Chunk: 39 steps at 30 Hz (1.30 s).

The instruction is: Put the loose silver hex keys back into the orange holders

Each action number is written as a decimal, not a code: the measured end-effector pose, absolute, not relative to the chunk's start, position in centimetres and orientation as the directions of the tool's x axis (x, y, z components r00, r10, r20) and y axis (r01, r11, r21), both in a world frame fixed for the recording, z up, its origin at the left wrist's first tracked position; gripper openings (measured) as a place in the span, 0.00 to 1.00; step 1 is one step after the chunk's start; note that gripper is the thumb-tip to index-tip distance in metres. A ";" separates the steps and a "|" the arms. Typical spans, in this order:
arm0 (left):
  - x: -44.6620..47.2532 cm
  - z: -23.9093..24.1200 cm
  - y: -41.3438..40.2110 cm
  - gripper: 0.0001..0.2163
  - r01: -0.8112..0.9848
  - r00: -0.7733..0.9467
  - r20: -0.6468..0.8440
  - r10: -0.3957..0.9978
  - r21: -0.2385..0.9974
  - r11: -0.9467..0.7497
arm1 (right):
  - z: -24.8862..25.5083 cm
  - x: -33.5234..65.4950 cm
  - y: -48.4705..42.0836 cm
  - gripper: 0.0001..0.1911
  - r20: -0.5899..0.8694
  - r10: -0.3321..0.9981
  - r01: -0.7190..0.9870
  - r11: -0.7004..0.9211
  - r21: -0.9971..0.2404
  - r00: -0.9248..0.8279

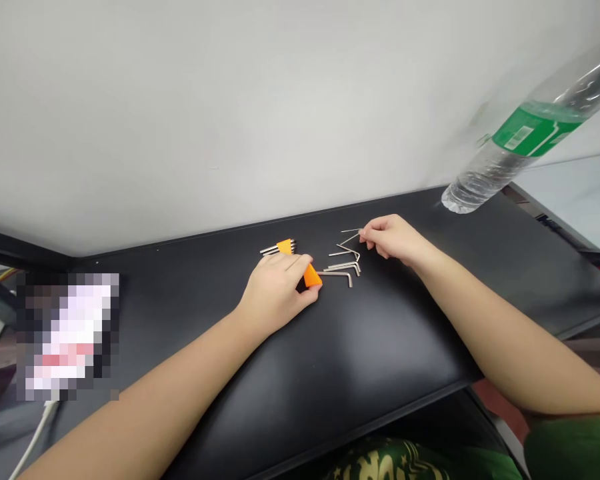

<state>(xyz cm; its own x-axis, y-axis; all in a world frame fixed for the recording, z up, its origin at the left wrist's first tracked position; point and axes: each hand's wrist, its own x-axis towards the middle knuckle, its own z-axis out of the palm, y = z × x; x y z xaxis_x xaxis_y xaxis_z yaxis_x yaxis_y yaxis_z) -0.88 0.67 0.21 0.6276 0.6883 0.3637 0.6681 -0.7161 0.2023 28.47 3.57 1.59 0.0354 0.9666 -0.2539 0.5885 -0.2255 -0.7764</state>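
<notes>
Orange plastic shows around the left hand (275,293), whose fingers are curled over the orange holder (312,276) and pinch its near right end between thumb and forefinger, with the middle part hidden beneath the palm. Metal rods (269,251) stick out leftward from the holder's far end. To the right, the right hand (393,239) has its fingers pressed together at the tips, pinching a thin metal rod (351,239); a second thin rod runs to the same fingertips, and I cannot tell whether it is gripped too. Between the hands, several L-shaped hex keys (351,275) lie on the black bench (360,360), the nearest reaching the holder's right edge. Far right stands a clear bottle (480,177) with a green label (535,128). At the left lies a pixelated object (73,333), a white cable (37,430) at its near end.
</notes>
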 end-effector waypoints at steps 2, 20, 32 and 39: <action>-0.8 0.3 0.6 0.13 0.670 0.626 0.368 0.687 0.197 -0.716 | 1.9 28.4 3.5 0.11 -0.203 0.978 0.736 -0.168 -0.656 0.042; -0.9 0.3 0.6 0.13 0.678 0.625 0.344 0.701 0.206 -0.706 | 2.8 29.0 2.9 0.14 -0.080 0.954 0.894 0.238 -0.380 -0.288; -0.9 0.3 0.7 0.13 0.669 0.613 0.377 0.694 0.219 -0.710 | 2.0 26.2 2.3 0.04 -0.014 0.929 0.855 0.333 -0.397 -0.369; -0.9 0.4 0.6 0.14 0.613 0.642 0.379 0.666 0.267 -0.743 | 2.7 26.6 2.0 0.04 -0.081 0.925 0.873 0.317 -0.371 -0.371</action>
<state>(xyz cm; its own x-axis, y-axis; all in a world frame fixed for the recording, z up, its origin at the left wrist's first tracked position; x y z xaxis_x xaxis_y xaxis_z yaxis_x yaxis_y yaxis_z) -0.87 0.58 0.40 0.6423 0.6660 0.3793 0.6129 -0.7435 0.2675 26.58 2.02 2.69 -0.3706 0.9252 -0.0811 0.8727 0.3170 -0.3713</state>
